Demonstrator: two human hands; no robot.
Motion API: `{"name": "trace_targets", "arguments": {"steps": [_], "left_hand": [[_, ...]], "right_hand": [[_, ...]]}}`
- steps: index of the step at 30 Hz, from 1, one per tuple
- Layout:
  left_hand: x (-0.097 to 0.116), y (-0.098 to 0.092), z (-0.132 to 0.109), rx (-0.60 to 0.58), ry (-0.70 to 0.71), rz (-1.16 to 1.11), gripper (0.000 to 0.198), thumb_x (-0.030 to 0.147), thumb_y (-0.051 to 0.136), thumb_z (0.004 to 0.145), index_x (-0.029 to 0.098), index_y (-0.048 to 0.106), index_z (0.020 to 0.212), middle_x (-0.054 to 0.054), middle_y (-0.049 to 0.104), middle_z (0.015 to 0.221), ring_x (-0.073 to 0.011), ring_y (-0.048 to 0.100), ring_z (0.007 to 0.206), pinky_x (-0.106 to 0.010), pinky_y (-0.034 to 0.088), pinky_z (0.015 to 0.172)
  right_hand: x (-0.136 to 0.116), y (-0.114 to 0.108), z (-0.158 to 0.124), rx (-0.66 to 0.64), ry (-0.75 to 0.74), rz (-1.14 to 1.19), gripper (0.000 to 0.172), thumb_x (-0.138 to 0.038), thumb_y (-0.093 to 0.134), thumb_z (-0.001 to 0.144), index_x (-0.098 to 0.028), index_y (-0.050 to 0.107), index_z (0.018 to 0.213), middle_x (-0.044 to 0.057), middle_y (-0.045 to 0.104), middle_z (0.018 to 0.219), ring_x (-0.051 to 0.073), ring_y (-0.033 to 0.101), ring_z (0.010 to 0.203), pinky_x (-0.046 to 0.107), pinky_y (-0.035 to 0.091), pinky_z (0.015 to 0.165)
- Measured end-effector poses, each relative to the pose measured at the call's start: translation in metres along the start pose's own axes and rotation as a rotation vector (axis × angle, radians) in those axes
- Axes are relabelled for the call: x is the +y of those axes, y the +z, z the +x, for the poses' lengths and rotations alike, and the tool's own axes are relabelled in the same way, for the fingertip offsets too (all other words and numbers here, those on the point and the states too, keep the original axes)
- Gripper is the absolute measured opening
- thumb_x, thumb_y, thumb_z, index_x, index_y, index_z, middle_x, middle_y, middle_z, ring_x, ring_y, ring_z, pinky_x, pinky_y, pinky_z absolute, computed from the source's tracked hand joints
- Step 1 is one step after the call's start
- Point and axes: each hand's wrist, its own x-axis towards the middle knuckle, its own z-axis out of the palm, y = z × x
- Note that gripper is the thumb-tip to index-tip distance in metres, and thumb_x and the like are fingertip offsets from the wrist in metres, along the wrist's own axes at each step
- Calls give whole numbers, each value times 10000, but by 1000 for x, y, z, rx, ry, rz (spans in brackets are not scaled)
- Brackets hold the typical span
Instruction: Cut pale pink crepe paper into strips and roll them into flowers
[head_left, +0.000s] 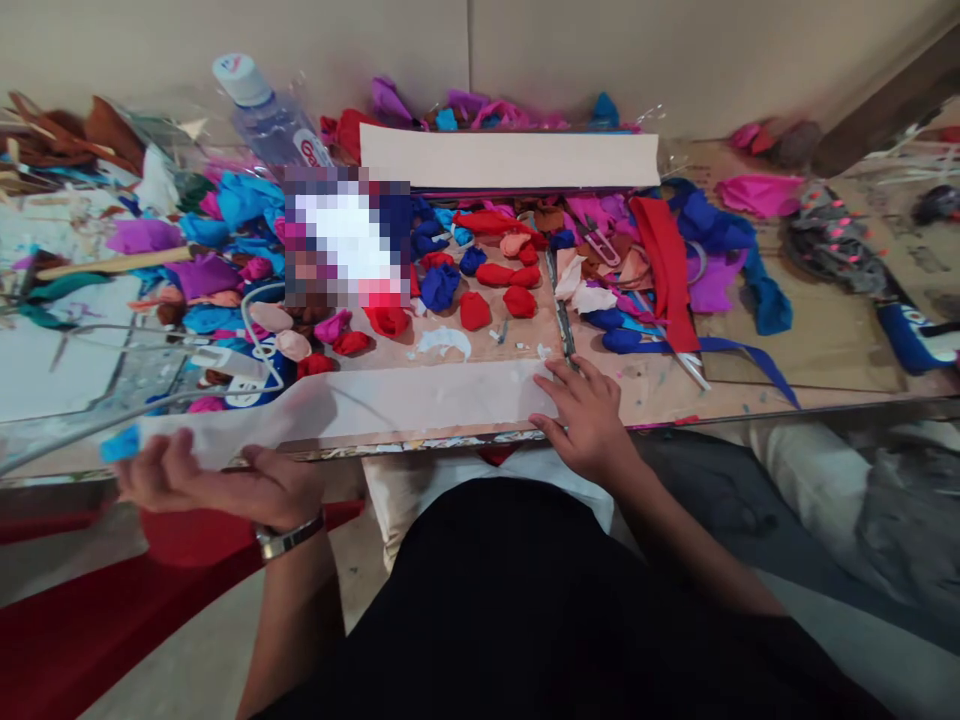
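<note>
A long strip of thin white paper (420,400) lies along the front edge of the table. Its left end lifts a little off the surface into my left hand (225,485), which is turned palm up with its fingers curled against the strip. By those fingertips is a small bright blue piece (120,443); whether it is held, I cannot tell. My right hand (585,415) rests on the strip's right end, fingers spread. Just beyond the strip sit crumpled red paper balls (475,310) and a dark blue one (440,287).
A clear bottle with a white cap (241,80) leans at the back left. Behind the paper balls lies a cream board (510,158). A grey cable (150,405) crosses the left side. Pink-handled scissors (598,240) and a red strip (666,275) lie right of centre.
</note>
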Motion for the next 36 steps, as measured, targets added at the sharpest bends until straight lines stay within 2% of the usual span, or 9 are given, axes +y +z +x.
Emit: {"name": "trace_targets", "arguments": {"steps": [4, 9, 13, 15, 18, 25, 29, 32, 36], "left_hand": [[-15, 7, 5, -6, 35, 24, 620, 365, 639, 717, 202, 612, 1315, -175, 558, 1478, -486, 298, 1520, -809, 111, 1173], [-61, 6, 3, 232, 143, 171, 690, 427, 628, 793, 197, 614, 1444, -181, 533, 1568, -468, 316, 1561, -763, 92, 1222], [-69, -1, 4, 281, 197, 248, 778, 420, 731, 729, 166, 615, 1455, -199, 581, 1472, -441, 466, 1428, -668, 283, 1192], [-60, 1, 1, 297, 231, 247, 703, 369, 743, 741, 150, 639, 1401, -206, 596, 1419, -418, 511, 1352, -631, 346, 1148], [-34, 11, -11, 228, 367, 157, 525, 335, 726, 811, 143, 684, 1298, -217, 614, 1383, -411, 532, 1344, -624, 362, 1149], [51, 31, -44, -305, 684, -229, 425, 243, 653, 934, 200, 647, 1358, -133, 683, 1348, -290, 586, 1326, -494, 439, 1195], [90, 45, -51, -595, 870, -210, 513, 346, 566, 1023, 195, 563, 1513, -115, 611, 1525, -290, 506, 1454, -471, 426, 1217], [104, 54, -53, -678, 940, -117, 582, 428, 516, 1051, 168, 504, 1573, -117, 543, 1604, -327, 457, 1500, -499, 421, 1198], [110, 56, -52, -691, 956, -49, 554, 465, 496, 1060, 175, 554, 1529, -105, 536, 1612, -342, 449, 1495, -522, 408, 1179]], "right_hand": [[0, 1, -1, -8, 8, -1, 560, -553, 493, 1047, -211, 610, 1474, 124, 550, 1603, 392, 354, 1545, 566, 310, 1174], [2, 2, -2, 9, 6, -9, 557, -559, 498, 1045, -198, 639, 1445, 143, 491, 1648, 392, 327, 1567, 565, 310, 1182], [2, 2, -2, 18, 11, -24, 548, -556, 500, 1046, -205, 641, 1442, 134, 496, 1648, 396, 334, 1562, 567, 316, 1168], [2, 2, -2, 15, 7, -28, 550, -557, 497, 1048, -201, 638, 1442, 131, 513, 1637, 399, 334, 1560, 565, 319, 1157], [0, 2, -1, -1, -2, -30, 551, -557, 491, 1051, -200, 627, 1449, 125, 540, 1616, 404, 323, 1563, 565, 312, 1146], [-11, 3, 2, -46, -52, -44, 555, -567, 474, 1055, -229, 602, 1476, 124, 544, 1614, 410, 334, 1553, 574, 293, 1123], [-16, 4, 3, -34, -87, -47, 553, -575, 473, 1055, -256, 588, 1491, 122, 556, 1604, 398, 351, 1551, 571, 279, 1118], [-15, 2, 3, -32, -106, -28, 538, -564, 472, 1061, -263, 589, 1492, 117, 577, 1587, 375, 372, 1551, 556, 274, 1124], [-10, -3, 2, -46, -124, 39, 486, -534, 502, 1061, -269, 630, 1448, 99, 579, 1589, 354, 376, 1562, 533, 275, 1142]]}}
